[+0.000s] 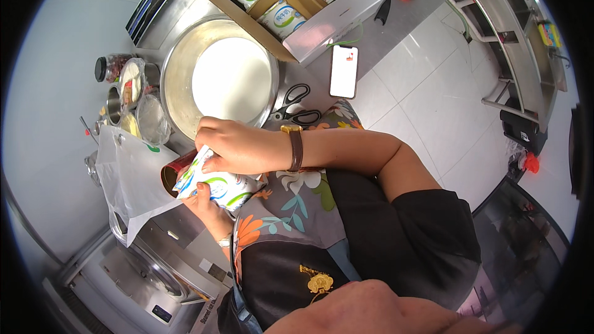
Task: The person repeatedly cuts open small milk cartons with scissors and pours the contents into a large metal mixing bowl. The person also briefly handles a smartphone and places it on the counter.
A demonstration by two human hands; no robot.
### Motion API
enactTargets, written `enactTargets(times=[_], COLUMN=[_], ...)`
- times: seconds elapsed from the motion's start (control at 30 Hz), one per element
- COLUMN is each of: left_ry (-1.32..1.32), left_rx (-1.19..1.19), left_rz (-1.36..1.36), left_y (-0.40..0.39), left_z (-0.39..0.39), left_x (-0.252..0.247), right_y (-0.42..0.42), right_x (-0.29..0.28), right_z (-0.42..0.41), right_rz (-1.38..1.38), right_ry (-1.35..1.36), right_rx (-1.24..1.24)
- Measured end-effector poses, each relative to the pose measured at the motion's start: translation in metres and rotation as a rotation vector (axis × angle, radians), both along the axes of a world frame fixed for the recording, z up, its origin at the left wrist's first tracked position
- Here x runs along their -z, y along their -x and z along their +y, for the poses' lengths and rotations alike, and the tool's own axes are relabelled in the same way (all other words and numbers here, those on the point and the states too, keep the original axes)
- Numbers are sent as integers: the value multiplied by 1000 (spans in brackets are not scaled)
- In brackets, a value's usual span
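A white milk pouch (227, 188) with green and blue print is held between my two hands, close to my apron. My left hand (204, 206) supports it from below, with the thumb across its front and the other fingers mostly hidden. Bent over the pouch's upper corner, my right hand (234, 146) pinches it; the fingertips are partly out of sight. Just beyond my right hand stands a large round metal pot (181, 88) containing white liquid (227, 79). Scissors (297, 106) with black handles lie to the pot's right.
A cardboard box (343, 14) with dividers holds several similar pouches. A phone (344, 72) lies near the counter's right edge. Left of the pot are jars and bagged containers (152, 118), a white plastic bag (134, 171) and a red tin (171, 174). A black knife sheath (383, 10) lies by the box.
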State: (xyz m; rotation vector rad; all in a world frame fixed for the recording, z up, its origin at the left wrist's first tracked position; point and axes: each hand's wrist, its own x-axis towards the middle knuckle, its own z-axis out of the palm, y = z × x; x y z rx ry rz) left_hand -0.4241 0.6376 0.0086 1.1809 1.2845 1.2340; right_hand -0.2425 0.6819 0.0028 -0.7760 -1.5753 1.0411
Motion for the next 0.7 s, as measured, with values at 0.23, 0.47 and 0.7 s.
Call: enactTargets(times=[0.23, 0.47, 0.7], left_ry=[241, 281, 453], left_rx=[-44, 111, -1], left_rz=[-250, -505, -310], left_y=[5, 43, 29], left_z=[-13, -23, -33], left_x=[26, 58, 41], right_y=[-1, 12, 11], right_x=[-1, 0, 5], right_z=[-7, -8, -6], right_rz=[-441, -297, -72], right_ry=[2, -80, 36], right_rx=[-99, -97, -103])
